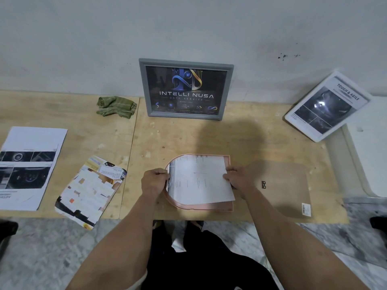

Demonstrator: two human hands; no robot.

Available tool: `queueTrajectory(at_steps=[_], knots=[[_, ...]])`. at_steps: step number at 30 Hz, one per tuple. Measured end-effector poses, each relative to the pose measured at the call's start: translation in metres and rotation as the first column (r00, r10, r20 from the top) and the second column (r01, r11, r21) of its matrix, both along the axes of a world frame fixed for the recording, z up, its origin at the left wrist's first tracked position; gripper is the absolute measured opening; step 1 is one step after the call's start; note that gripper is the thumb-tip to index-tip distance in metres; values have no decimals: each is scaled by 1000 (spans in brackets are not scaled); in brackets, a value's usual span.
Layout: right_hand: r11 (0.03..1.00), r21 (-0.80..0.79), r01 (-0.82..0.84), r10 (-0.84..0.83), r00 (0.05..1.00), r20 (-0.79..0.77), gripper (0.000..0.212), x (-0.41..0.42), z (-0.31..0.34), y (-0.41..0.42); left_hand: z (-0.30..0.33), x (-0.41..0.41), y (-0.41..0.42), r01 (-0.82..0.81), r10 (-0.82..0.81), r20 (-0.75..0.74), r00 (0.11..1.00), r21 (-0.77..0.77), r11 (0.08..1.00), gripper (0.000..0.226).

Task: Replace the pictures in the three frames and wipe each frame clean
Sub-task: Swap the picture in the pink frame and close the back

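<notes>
A low plywood board (188, 135) is being used as the work surface against a pale wall. A green cloth (116, 106) is lying crumpled at the far left, a grey frame (186, 90) is being propped upright at far centre, and a white frame (327, 106) is leaning at far right. Two printed sheets (29, 167) (90, 190) are lying near left, a pink arched frame (199, 206) near centre, a brown backing board (287, 189) beside it.

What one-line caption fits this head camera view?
Both hands, left and right, hold a printed sheet over a pink frame lying on the wooden board.
</notes>
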State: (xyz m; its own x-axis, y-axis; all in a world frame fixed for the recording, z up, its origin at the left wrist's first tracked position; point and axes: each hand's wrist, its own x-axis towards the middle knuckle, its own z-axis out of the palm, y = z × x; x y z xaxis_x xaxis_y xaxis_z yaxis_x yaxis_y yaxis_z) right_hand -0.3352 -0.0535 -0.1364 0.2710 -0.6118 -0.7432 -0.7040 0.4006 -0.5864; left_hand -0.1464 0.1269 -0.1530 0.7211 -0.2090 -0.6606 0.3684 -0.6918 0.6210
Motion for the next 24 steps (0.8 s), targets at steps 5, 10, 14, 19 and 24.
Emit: queueTrajectory(at_steps=[5,10,14,19,24], knots=[[998,-57,-38,37,999,-18,16,-1,-2,5,2,-5,-4,103,-106,76,991,47,994,14],[985,-144,-91,81,994,-73,23,3,-10,7,3,-7,-9,222,-244,176,954,136,966,16],[986,-154,-60,48,995,-83,36,7,-19,4,6,-7,-13,234,-276,247,929,186,954,21],[991,-132,-1,-5,999,-43,35,8,-20,3,6,-6,-18,259,-289,280,915,140,956,20],[982,-162,95,-97,995,-4,17,6,-2,9,16,-13,-43,368,-383,333,862,107,923,24]])
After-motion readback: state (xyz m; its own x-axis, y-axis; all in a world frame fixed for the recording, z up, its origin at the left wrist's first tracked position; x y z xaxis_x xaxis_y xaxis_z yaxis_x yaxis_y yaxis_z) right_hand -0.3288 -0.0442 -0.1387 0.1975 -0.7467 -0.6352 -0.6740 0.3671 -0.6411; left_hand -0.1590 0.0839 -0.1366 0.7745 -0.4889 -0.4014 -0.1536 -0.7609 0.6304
